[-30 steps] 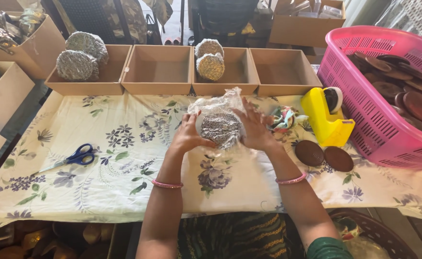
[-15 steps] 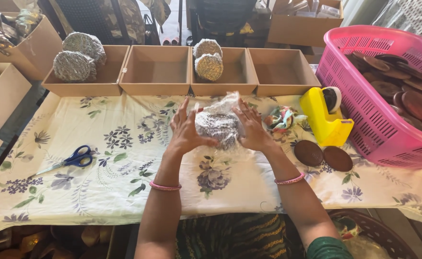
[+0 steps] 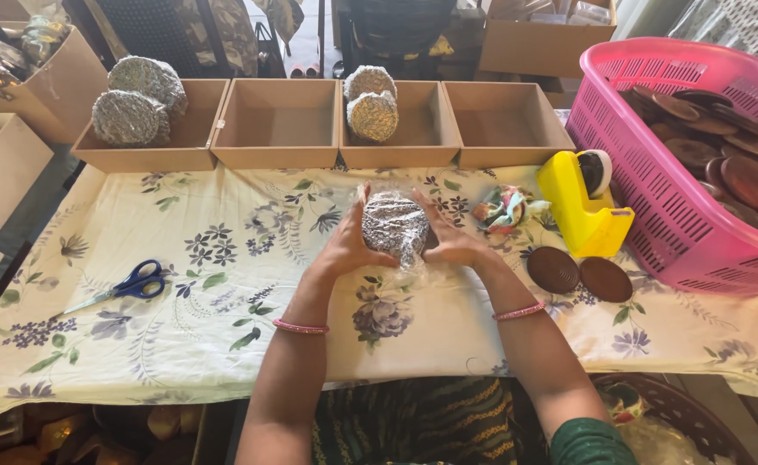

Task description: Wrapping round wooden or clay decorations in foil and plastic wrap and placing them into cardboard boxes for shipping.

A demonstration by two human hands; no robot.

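Note:
A round disc wrapped in clear bubble film [image 3: 394, 225] stands on edge on the flowered tablecloth [image 3: 181, 336]. My left hand [image 3: 351, 242] presses its left side and my right hand [image 3: 448, 238] holds its right side, both closed around the wrap. Two bare brown discs [image 3: 580, 275] lie flat to the right of my right hand. A yellow tape dispenser [image 3: 582, 202] stands just beyond them.
Blue scissors [image 3: 129, 285] lie at the left. A row of brown cardboard boxes [image 3: 280, 129] lines the far edge; two hold wrapped discs [image 3: 372, 102]. A pink basket [image 3: 655, 185] of brown discs sits at the right. A coloured cloth scrap [image 3: 506, 209] lies near the dispenser.
The loose film that stuck up above the disc has been folded down tight around it. Both hands have closed in on the bundle and lowered it toward the cloth.

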